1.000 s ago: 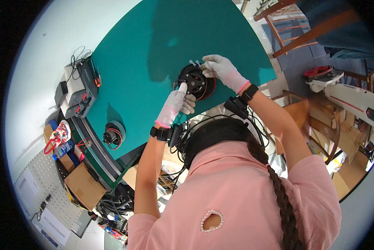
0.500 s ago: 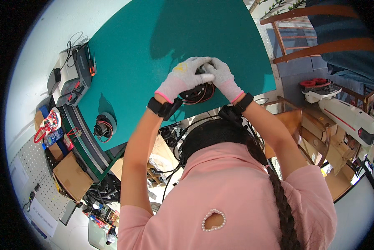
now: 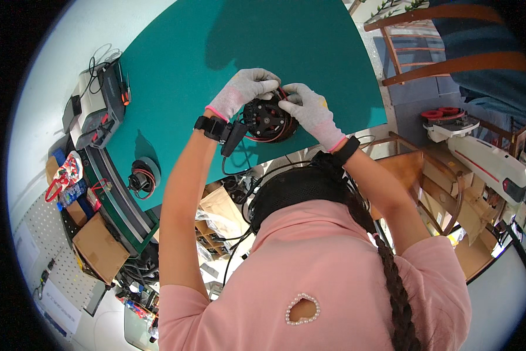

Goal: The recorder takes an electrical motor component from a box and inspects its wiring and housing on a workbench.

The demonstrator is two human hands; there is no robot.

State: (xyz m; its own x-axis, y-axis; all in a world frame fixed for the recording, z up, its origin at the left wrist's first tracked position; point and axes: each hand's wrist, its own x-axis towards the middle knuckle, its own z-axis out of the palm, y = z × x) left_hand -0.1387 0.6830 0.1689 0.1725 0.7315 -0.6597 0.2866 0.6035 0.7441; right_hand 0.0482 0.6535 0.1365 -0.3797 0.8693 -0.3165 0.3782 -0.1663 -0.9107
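Note:
A black round motor-like wheel [image 3: 266, 121] with a spoked face lies on the green mat [image 3: 175, 76], close to its near edge. Red and black wires [image 3: 283, 93] rise from its far side, between my fingertips. My left hand [image 3: 245, 90], in a pale glove with a pink cuff, is bent over the wheel's left, fingers pinched at the wires. From the right, my right hand [image 3: 313, 112], gloved alike, closes thumb and fingers on the same wires. The exact contact points are partly covered by the fingers.
Left on the mat stands a second round part [image 3: 144, 177] with red and black wires. A grey-black machine [image 3: 102, 111] and orange-tipped tools [image 3: 125, 93] sit at the far left. A cardboard box [image 3: 102, 248] is below them. Wooden chairs [image 3: 415, 169] stand at the right.
My hands, which were together over the wheel, have drawn apart. My left hand shifted left and my right hand turned, uncovering the wheel's face and the wires.

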